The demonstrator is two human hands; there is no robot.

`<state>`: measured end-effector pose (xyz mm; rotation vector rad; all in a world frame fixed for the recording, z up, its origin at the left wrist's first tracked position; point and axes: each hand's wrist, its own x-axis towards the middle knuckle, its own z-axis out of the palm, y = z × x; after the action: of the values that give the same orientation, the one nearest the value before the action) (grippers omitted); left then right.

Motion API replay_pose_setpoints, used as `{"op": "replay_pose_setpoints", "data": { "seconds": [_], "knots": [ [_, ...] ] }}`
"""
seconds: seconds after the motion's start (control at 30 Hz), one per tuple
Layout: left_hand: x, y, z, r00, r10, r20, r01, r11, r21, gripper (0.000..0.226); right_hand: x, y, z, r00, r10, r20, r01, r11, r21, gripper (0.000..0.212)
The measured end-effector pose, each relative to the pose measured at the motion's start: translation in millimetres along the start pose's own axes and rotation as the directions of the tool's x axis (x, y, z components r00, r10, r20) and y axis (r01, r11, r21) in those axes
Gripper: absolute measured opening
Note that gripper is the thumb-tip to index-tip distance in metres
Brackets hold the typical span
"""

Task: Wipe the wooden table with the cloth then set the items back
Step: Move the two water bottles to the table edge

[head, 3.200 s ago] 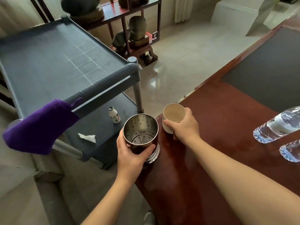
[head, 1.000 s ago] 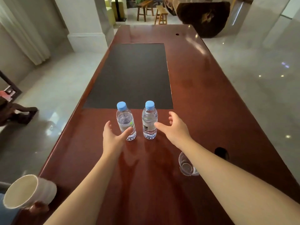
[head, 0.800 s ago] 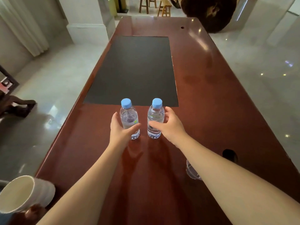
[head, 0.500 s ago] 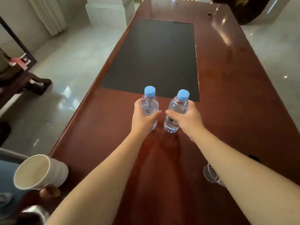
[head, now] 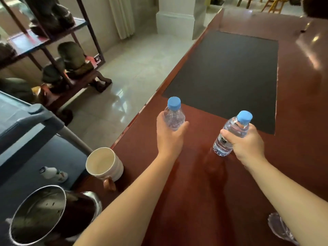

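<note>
Bottles filled both hands above the long, glossy reddish-brown wooden desk (head: 292, 157). The left hand (head: 169, 137) had its grip wrapped round a clear plastic water bottle with a blue cap (head: 174, 114), held upright near the desk's left edge, thumb on the right side of the bottle. The right hand (head: 248, 144) had its grip curled round a second clear, blue-capped water bottle with a small label (head: 230, 134), which leaned with its cap to the right and its base close above the desk surface; whether it touched could not be told. A dark grey rectangular mat (head: 230, 77) lay on the desk beyond both bottles. At the desk's near left corner stood a cream ribbed ceramic cup (head: 104, 165), and nearer still a shiny perforated steel canister (head: 37, 217). A clear drinking glass (head: 278, 228) showed partly behind the right forearm. Left of the desk stood a grey plastic cart (head: 32, 121), a small white bottle (head: 52, 174) lying on its lower shelf.
</note>
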<state>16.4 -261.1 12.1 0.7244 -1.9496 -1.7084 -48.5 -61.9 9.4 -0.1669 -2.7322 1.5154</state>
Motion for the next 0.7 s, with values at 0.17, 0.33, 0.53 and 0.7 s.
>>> {"op": "replay_pose_setpoints", "data": {
  "seconds": [0.17,0.33,0.53,0.7],
  "knots": [
    [10,-2,-47,0.966,-0.032,-0.255,0.04,0.999,0.025,0.07,-6,-27,35,0.996,-0.064,0.066,0.064,0.998,-0.001,0.051],
    [21,-13,-75,0.906,-0.1,-0.412,0.133,0.99,0.054,0.073,-15,-60,74,0.977,-0.15,0.153,0.151,0.988,0.001,0.048],
    [22,-29,-88,0.883,-0.146,-0.446,0.166,0.986,0.007,0.074,-21,-91,121,0.952,-0.179,0.248,0.179,0.984,0.026,0.051],
    [24,-33,-93,0.87,-0.151,-0.47,0.159,0.987,-0.023,0.072,-21,-113,154,0.933,-0.196,0.302,0.191,0.981,0.044,0.052]
  ]
}}
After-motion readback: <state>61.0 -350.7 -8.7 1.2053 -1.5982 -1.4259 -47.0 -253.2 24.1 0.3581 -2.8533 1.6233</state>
